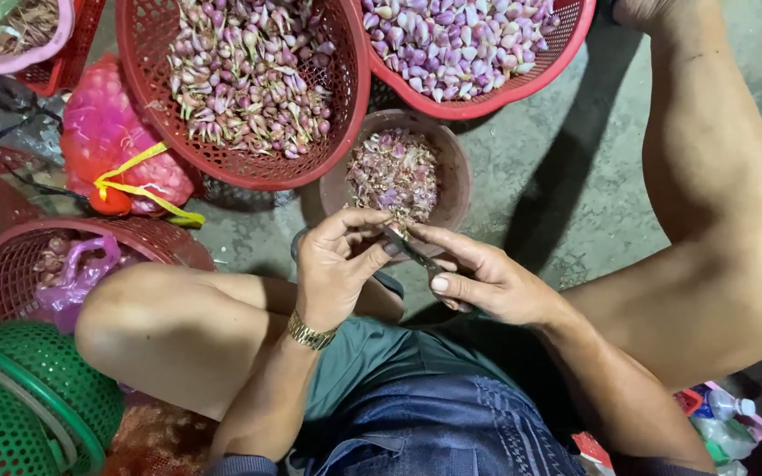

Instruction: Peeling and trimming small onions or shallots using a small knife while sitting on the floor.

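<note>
L hand (339,264) fingers pinching a small shallot (396,231); R hand (487,284) gripping scissors (416,254), blades angling up-left to it, over brown bowl (457,167).

You're squatting on a bare concrete floor (566,167), an informal produce-sorting spot, red baskets (249,167) heaped with shallots (249,70), a bowl (456,167) of peelings, netted sacks (108,132), stacked green baskets (28,397) close around you

The left hand (339,264) hides whatever its fingers (365,231) pinch; the scissors (416,254) handles sit hidden in the right hand (491,284).
</note>
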